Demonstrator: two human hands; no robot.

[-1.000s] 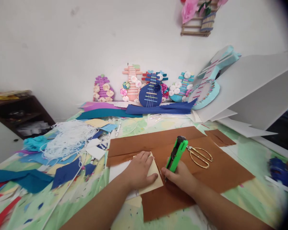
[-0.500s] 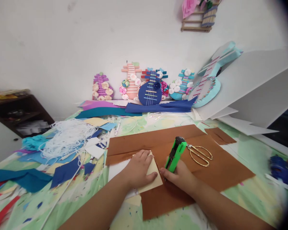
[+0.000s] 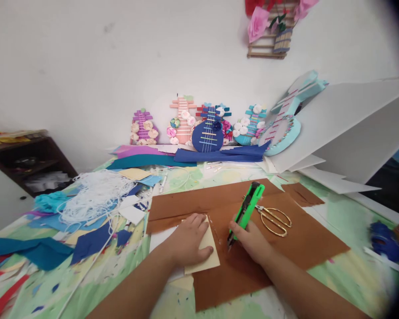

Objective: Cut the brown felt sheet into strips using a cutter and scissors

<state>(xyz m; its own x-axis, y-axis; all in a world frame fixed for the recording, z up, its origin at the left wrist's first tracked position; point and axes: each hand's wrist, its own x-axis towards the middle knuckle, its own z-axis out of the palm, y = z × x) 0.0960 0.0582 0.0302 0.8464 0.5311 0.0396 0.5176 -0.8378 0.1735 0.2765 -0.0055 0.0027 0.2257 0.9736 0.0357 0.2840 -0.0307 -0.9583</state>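
My left hand (image 3: 193,241) lies flat, fingers stretched out, on a cream card (image 3: 204,261). The card rests over the near left part of a brown sheet (image 3: 306,237) and a white piece (image 3: 159,237). In my right hand (image 3: 252,241) is a green utility knife (image 3: 248,210), held tilted with its tip down close to the brown sheet. I cannot tell whether the tip touches it. A thin pale line runs along the brown sheet just right of the card. Gold-handled scissors (image 3: 275,221) lie on the sheet beyond my right hand.
White cord (image 3: 96,190) and colored scraps (image 3: 91,241) cover the table's left side. Decorated instrument-shaped crafts, including a blue one (image 3: 208,135), stand along the wall. Large white boards (image 3: 339,119) lean at the right. A blue tape dispenser-like object (image 3: 385,239) sits at the right edge.
The knife has moved slightly right, away from the card's edge. A small gap now shows between the card and the pale line. My view has tilted up a little.
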